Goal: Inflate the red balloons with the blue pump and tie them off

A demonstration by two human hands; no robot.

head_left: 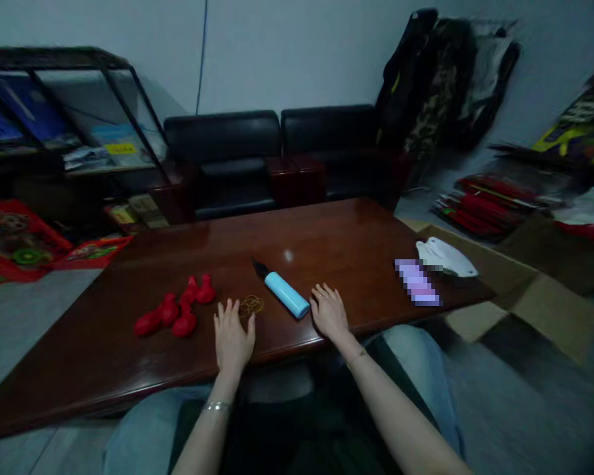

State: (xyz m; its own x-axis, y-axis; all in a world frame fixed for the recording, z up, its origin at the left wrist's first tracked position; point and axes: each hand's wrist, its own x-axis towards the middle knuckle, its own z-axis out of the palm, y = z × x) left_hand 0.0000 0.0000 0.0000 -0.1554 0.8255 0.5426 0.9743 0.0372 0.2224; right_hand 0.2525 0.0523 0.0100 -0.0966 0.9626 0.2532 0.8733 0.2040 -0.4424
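My left hand (233, 338) and right hand (329, 311) lie spread, empty, by the table's (218, 247) near edge. I'd grab the light-looking blue pump (287, 295) midway.

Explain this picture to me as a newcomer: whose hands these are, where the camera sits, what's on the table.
There is no machine: a person works with two bare hands, each its own grip. This single picture comes from a camera worn on the head, looking forward and down. The left hand and right hand rest open, palms down, on the brown table, holding nothing. Red balloon-like pieces and thin yellowish loops lie by the left. A light-blue tube with a black tip ends close beside the right. Farther right is a white item.
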